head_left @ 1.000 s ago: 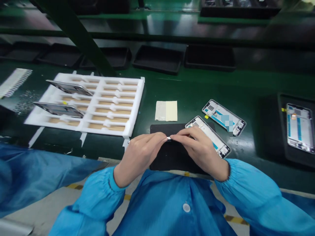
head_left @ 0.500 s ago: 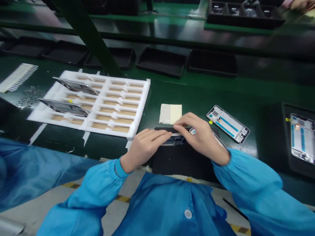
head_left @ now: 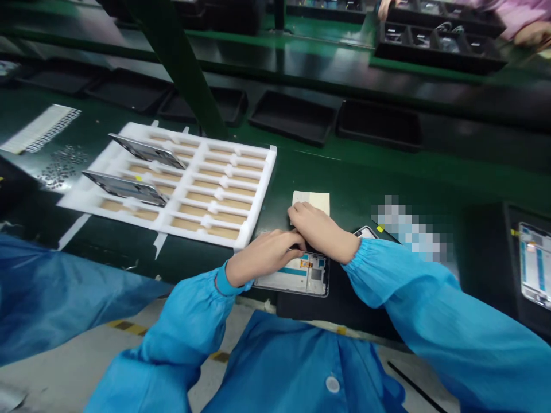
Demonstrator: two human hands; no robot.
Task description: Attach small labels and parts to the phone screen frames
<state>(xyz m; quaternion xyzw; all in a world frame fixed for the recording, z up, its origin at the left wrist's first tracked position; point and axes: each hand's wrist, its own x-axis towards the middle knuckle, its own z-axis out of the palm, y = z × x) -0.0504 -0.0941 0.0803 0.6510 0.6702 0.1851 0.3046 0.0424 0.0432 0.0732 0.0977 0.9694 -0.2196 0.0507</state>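
Note:
A phone frame (head_left: 316,287) with blue adhesive strips and an orange flex piece lies face up at the near edge of the black mat (head_left: 344,298). My left hand (head_left: 262,258) comes over its upper left side, fingers bent and thumb along the frame. Just above, my right hand (head_left: 321,226) is closed, its fingertips meeting my left fingers and covering part of a cream sticker card (head_left: 321,201). What the right fingertips pinch, if anything, is hidden. Behind my right wrist, another phone frame (head_left: 365,232) shows only a corner.
A white foam rack (head_left: 258,201) at left holds two upright phone frames (head_left: 129,189). Small dark parts (head_left: 64,166) are scattered farther left. Black trays (head_left: 293,117) line the back. At right, a tray holds a phone frame (head_left: 536,264). A green post (head_left: 181,69) slants across.
The phone frame between my hands was tilted up edge-on and now lies flat, its inner side showing. My right hand has moved left against my left fingers. The view has shifted slightly.

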